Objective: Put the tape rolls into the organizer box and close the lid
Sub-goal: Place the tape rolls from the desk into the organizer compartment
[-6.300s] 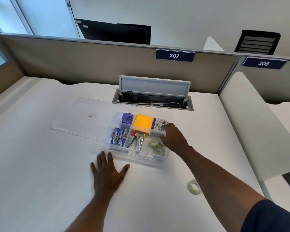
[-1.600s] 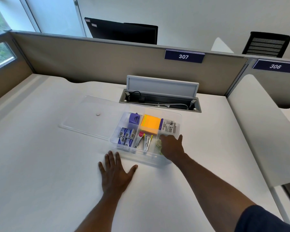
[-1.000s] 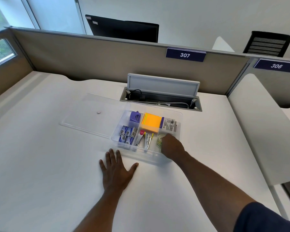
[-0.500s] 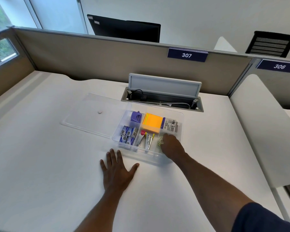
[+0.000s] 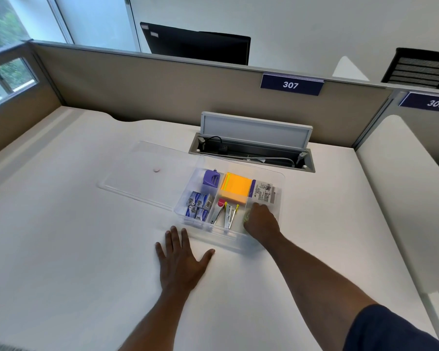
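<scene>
A pale greenish tape roll (image 5: 246,217) peeks from under the right hand (image 5: 262,220) in the near right compartment of the clear plastic organizer box (image 5: 281,188); whether those fingers grip it cannot be told; the flat transparent lid (image 5: 147,173) lies open leftward on the smooth white bench (image 5: 61,236); the left hand (image 5: 181,262) rests flat, fingers spread, empty.

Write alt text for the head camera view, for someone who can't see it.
A person's right hand reaches into the near right compartment of a clear organizer box on a white desk, covering a tape roll. The left hand lies flat on the desk; the lid lies open to the left.
</scene>
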Motion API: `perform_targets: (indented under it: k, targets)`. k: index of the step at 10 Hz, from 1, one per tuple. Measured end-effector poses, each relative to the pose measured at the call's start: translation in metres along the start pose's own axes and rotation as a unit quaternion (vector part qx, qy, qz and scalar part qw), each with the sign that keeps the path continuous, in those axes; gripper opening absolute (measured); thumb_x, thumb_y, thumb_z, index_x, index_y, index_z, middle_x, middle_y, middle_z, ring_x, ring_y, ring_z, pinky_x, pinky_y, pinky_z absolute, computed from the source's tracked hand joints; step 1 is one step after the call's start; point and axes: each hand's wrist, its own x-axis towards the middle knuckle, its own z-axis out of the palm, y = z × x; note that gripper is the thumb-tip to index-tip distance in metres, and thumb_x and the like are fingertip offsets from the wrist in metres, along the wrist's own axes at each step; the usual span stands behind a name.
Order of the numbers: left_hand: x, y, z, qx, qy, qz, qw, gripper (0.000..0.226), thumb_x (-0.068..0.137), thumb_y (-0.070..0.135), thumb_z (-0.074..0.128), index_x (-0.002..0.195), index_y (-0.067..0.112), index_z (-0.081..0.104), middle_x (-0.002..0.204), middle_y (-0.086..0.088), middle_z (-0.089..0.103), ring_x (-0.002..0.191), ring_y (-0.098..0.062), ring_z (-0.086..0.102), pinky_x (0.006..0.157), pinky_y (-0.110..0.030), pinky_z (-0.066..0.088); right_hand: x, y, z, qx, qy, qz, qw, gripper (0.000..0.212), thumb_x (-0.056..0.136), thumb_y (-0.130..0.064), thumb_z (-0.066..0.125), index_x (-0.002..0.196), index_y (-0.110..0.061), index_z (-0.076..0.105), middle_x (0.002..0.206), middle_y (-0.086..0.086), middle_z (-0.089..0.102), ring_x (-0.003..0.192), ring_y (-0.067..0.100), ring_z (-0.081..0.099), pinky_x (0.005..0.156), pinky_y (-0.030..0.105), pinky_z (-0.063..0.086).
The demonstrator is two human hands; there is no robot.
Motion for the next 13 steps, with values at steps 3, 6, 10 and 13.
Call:
perform_targets:
  k: [3,6,10,13]
  targets:
    - [0.0,-0.001,0.001,-0.002,0.002,-0.002,1.0,0.106,0.073,0.086,0.015,0.151,0.014,0.012,0.162,-0.012,0.008,0.149,-0.027,0.004,0.119,-0.053,0.002,0.006,0.003,-0.003,0.02,-0.001,0.028,0.999,0.033,0.086,-0.02,0.058,0.113,-0.002,0.049,0.112,0.021,0.056,0.098,0.04,0.062,0.08,0.038,0.052]
    - [0.0,-0.001,0.001,0.003,0.0,0.001,1.0,0.106,0.073,0.086,0.013,0.151,0.015,0.011,0.162,-0.012,0.007,0.149,-0.027,0.004,0.118,-0.053,0.002,0.003,-0.003,-0.017,0.042,0.008,0.079,0.996,0.036,0.084,-0.019,0.055,0.115,-0.002,0.047,0.113,0.021,0.06,0.101,0.039,0.062,0.082,0.038,0.052]
    - [0.0,-0.001,0.001,-0.006,0.0,0.005,1.0,0.103,0.076,0.084,0.018,0.151,0.013,0.014,0.161,-0.013,0.01,0.149,-0.027,0.005,0.118,-0.054,0.004,-0.007,-0.01,-0.013,0.021,-0.052,0.093,0.994,0.039,0.088,-0.013,0.05,0.122,0.004,0.042,0.125,0.021,0.056,0.115,0.037,0.058,0.094,0.039,0.048]
    - [0.001,-0.002,0.001,-0.011,0.0,0.005,1.0,0.103,0.076,0.083,0.017,0.151,0.013,0.014,0.161,-0.013,0.01,0.149,-0.028,0.006,0.118,-0.055,0.004,-0.01,-0.009,-0.013,0.001,-0.091,0.073,0.993,0.08,0.074,-0.029,0.076,0.131,0.004,0.031,0.123,0.018,0.058,0.112,0.034,0.061,0.088,0.037,0.052]
